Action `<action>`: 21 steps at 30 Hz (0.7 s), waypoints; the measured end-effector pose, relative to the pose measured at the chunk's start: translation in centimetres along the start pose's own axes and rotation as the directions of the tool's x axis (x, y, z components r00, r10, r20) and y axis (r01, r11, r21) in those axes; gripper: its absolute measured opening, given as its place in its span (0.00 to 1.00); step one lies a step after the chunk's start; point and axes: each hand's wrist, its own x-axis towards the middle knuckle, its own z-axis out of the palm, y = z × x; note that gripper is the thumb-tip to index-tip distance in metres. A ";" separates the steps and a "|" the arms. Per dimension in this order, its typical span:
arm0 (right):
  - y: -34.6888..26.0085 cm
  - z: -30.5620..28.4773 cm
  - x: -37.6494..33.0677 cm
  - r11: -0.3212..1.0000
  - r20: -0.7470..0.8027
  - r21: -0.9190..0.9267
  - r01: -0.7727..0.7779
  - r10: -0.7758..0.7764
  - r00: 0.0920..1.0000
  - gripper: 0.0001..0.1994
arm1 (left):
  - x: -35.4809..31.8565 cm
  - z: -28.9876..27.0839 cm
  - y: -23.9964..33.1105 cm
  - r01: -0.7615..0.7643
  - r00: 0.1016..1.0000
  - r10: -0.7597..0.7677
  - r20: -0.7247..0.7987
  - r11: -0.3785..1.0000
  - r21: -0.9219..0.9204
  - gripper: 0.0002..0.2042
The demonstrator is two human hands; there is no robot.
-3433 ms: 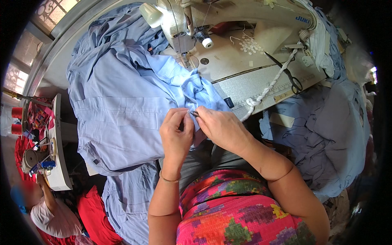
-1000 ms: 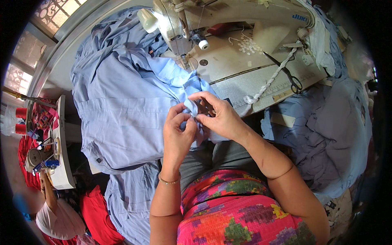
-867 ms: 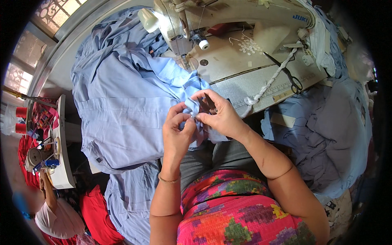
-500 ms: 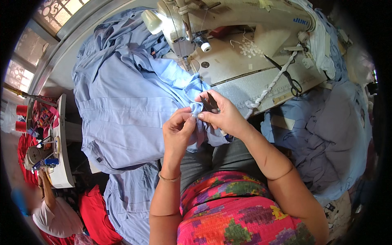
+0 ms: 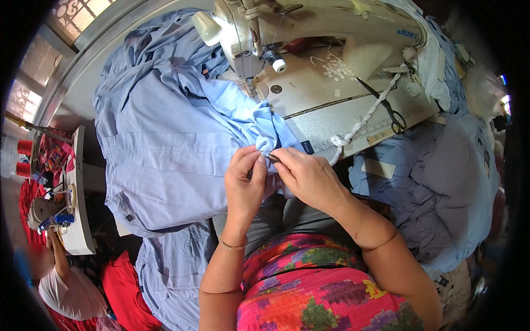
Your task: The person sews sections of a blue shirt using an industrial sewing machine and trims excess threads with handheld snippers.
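A light blue shirt (image 5: 171, 149) spreads over the sewing machine's bed and down toward my lap. Between thumb and fingers, my left hand (image 5: 245, 172) pinches a small gathered part of it. My right hand (image 5: 301, 174) is closed round small dark thread snips (image 5: 272, 158), mostly hidden in the palm. Their tips point at the pinched cloth, right beside my left fingertips. Whether the blades touch the cloth I cannot tell. A dark label (image 5: 307, 147) shows on the fabric just beyond my right hand.
The sewing machine (image 5: 326, 22) stands ahead, its lamp lit. White buttons (image 5: 338, 69), black scissors (image 5: 386, 103) and a braided cloth cord (image 5: 361, 124) lie on its bed. Blue garments (image 5: 425, 182) are heaped at right. At far left a co-worker (image 5: 72, 289) sits by another table (image 5: 80, 193).
My right hand has turned over and brought the snips down to the pinched cloth; before, their blades stuck up and apart. The dark label has come into sight.
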 end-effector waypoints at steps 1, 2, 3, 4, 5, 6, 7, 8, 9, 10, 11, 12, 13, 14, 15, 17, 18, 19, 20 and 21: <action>0.0 0.0 0.1 1.000 0.001 0.002 -0.002 0.002 1.000 0.09 | -0.1 0.0 -0.2 -0.020 1.000 0.020 -0.008 0.999 0.031 0.06; -0.1 0.0 0.2 1.000 0.001 0.004 -0.005 0.005 1.000 0.09 | -0.1 0.0 -0.3 -0.039 0.999 0.040 -0.016 0.997 0.062 0.06; -0.1 0.1 0.3 1.000 0.000 0.000 -0.002 0.002 1.000 0.08 | -0.2 0.0 -0.4 -0.045 0.999 0.047 -0.026 0.996 0.078 0.06; -0.1 0.2 0.3 1.000 -0.002 -0.007 -0.001 0.001 1.000 0.08 | -0.2 0.1 -0.5 -0.051 0.998 0.055 -0.034 0.995 0.091 0.05; -0.1 0.3 0.4 1.000 -0.004 -0.014 0.000 0.000 1.000 0.07 | -0.3 0.2 -0.6 -0.058 0.997 0.062 -0.042 0.993 0.104 0.05; -0.1 0.2 0.4 0.999 0.002 -0.038 -0.003 0.003 1.000 0.07 | -0.3 0.2 -0.8 -0.066 0.996 0.072 -0.049 0.990 0.123 0.05; -0.2 0.2 0.4 0.998 0.008 -0.059 -0.004 0.004 1.000 0.07 | -0.4 0.3 -0.9 -0.073 0.995 0.082 -0.058 0.987 0.146 0.05; -0.3 0.3 0.4 0.997 0.014 -0.081 -0.004 0.005 1.000 0.06 | -0.4 0.3 -1.0 -0.080 0.993 0.093 -0.066 0.983 0.168 0.05; -0.3 0.3 0.5 0.995 0.012 -0.098 0.000 0.002 1.000 0.06 | -0.4 0.4 -1.0 -0.103 0.990 0.120 -0.079 0.976 0.194 0.05; -0.4 0.4 0.4 0.993 0.010 -0.116 0.001 0.000 1.000 0.05 | -0.4 0.5 -1.1 -0.125 0.985 0.147 -0.089 0.968 0.220 0.05; -0.4 0.5 0.4 0.991 0.007 -0.134 0.002 -0.001 1.000 0.05 | -0.4 0.6 -1.1 -0.146 0.980 0.175 -0.099 0.958 0.246 0.05; -0.4 0.6 0.4 0.990 -0.002 -0.142 0.007 -0.007 1.000 0.05 | -0.4 0.7 -1.1 -0.146 0.978 0.179 -0.108 0.956 0.256 0.04; -0.4 0.8 0.4 0.989 -0.011 -0.150 0.011 -0.013 1.000 0.05 | -0.4 0.8 -1.0 -0.147 0.976 0.183 -0.118 0.953 0.266 0.04; -0.4 0.9 0.3 0.987 -0.020 -0.158 0.015 -0.019 1.000 0.05 | -0.4 0.8 -1.0 -0.147 0.974 0.188 -0.128 0.950 0.277 0.04; -0.5 0.8 0.4 0.985 -0.012 -0.172 0.016 -0.019 1.000 0.05 | -0.4 0.8 -1.0 -0.156 0.971 0.201 -0.131 0.944 0.292 0.04; -0.7 0.6 0.3 0.980 0.007 -0.200 0.018 -0.017 1.000 0.05 | -0.4 0.9 -1.0 -0.171 0.964 0.225 -0.139 0.931 0.323 0.03; -0.7 0.7 0.3 0.980 0.012 -0.200 0.019 -0.017 1.000 0.05 | -0.4 1.0 -0.9 -0.157 0.965 0.215 -0.153 0.934 0.320 0.03; -0.7 0.7 0.4 0.979 0.016 -0.201 0.022 -0.019 1.000 0.05 | -0.3 1.1 -0.7 -0.145 0.964 0.207 -0.167 0.937 0.319 0.03; -0.7 0.8 0.4 0.979 0.020 -0.202 0.025 -0.021 1.000 0.05 | -0.3 1.1 -0.5 -0.134 0.963 0.199 -0.182 0.939 0.317 0.04; -0.8 0.8 0.5 0.978 0.033 -0.206 0.021 -0.014 0.999 0.05 | -0.4 1.1 -0.4 -0.151 0.956 0.224 -0.187 0.928 0.340 0.04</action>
